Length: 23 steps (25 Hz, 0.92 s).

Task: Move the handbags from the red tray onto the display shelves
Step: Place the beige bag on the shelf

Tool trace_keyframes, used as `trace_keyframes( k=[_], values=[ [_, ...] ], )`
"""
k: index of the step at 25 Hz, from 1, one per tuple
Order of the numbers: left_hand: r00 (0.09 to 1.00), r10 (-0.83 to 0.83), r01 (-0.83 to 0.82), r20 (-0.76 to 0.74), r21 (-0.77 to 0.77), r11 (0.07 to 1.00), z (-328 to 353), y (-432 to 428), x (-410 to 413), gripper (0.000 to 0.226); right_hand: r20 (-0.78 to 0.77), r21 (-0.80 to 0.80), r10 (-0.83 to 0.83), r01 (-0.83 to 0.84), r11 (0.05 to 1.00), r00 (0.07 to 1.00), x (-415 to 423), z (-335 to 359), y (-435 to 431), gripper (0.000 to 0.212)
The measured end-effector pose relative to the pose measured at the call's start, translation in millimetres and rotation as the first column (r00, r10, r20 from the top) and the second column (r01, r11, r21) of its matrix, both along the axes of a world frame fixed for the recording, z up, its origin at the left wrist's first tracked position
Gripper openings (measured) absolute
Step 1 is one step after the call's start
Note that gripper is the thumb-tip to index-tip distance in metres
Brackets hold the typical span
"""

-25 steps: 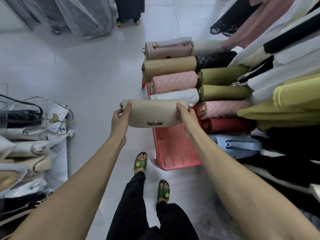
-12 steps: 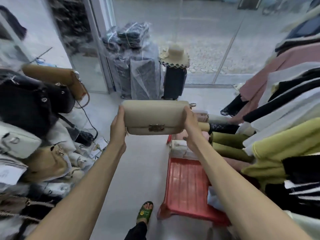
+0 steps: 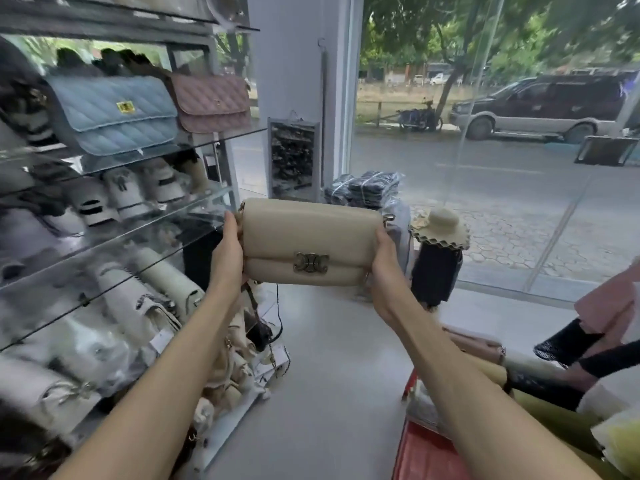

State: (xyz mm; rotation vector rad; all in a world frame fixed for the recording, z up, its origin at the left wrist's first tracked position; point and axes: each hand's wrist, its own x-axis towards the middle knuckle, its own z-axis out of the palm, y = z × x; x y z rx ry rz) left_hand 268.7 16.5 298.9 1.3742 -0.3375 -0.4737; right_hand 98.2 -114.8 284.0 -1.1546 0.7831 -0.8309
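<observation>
Cream flap handbag — stiff-looking, probably light, smooth enough to slip — is best held as now, fingers of left hand and right hand curled round its short ends.

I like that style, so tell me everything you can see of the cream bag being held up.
The cream bag is oblong with rounded edges, smooth and leather-like, closed with a dark brassy clasp low on the front. Metal rings sit at its top corners. It is held up roughly level, front to the camera, right of the glass shelves. The left hand grips its left end, the right hand its right end.
</observation>
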Motion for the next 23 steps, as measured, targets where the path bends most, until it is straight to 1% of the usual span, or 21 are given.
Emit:
trace_keyframes(
  k=[1,2,4,6,8,10,11,13,16,18,21,23],
  values=[
    [1.0,0.025,-0.025,0.019,-0.016,1.0,11,10,8,0.057,0.028,0.001,0.027,-0.027,1.0,0.999,13,6,4,0.088],
    [0.998,0.052,-0.052,0.034,-0.026,0.998,22,19,14,0.055,0.05,-0.004,0.049,-0.049,0.999,0.998,26,13,8,0.092],
    [0.993,0.106,-0.104,0.055,-0.039,0.994,44,42,32,0.053,0.092,-0.024,0.114,-0.112,0.993,0.989,54,34,24,0.092],
    [0.983,0.164,-0.159,0.08,-0.062,0.985,65,66,56,0.055,0.126,-0.072,0.171,-0.163,0.984,0.977,84,54,39,0.084],
    [0.967,0.223,-0.215,0.126,-0.077,0.974,83,91,81,0.061,0.134,-0.109,0.226,-0.212,0.971,0.965,116,71,54,0.071],
    [0.949,0.275,-0.263,0.152,-0.096,0.96,101,115,104,0.065,0.145,-0.103,0.257,-0.243,0.964,0.955,146,86,66,0.06],
    [0.943,0.291,-0.277,0.162,-0.105,0.955,110,129,115,0.064,0.15,-0.103,0.278,-0.264,0.959,0.949,163,94,75,0.057],
    [0.932,0.308,-0.289,0.192,-0.121,0.95,127,155,136,0.061,0.161,-0.128,0.338,-0.32,0.939,0.927,194,109,96,0.061],
    [0.907,0.37,-0.347,0.201,-0.141,0.927,143,193,165,0.056,0.158,-0.199,0.431,-0.399,0.895,0.888,238,125,129,0.089],
    [0.892,0.406,-0.382,0.198,-0.149,0.912,148,215,179,0.057,0.154,-0.244,0.46,-0.418,0.875,0.874,266,131,143,0.096],
    [0.872,0.437,-0.412,0.221,-0.15,0.899,158,246,204,0.059,0.157,-0.256,0.537,-0.491,0.832,0.829,303,140,167,0.092],
    [0.848,0.477,-0.451,0.231,-0.158,0.878,166,264,223,0.057,0.164,-0.27,0.565,-0.514,0.814,0.809,329,148,184,0.077]
  ],
)
